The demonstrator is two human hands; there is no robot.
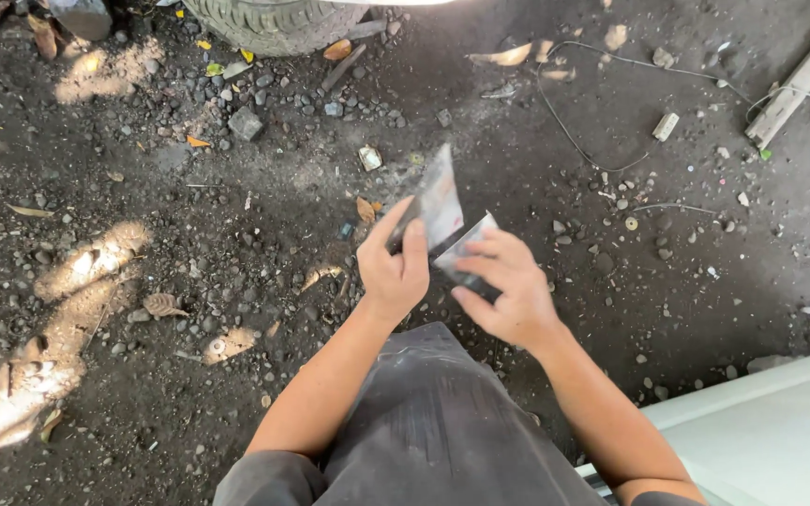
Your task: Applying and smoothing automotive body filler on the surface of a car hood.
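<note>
Plastic packet pinched in our left hand – long axis tilted upward; right hand grips its lower end – both fingers closed.

Mostly shade, sun patches left on ground, packet motion-blurred

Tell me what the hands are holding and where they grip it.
Both hands hold a small clear plastic packet: left hand pinches its upper flap, right hand grips the lower end. Contents cannot be told.
</note>
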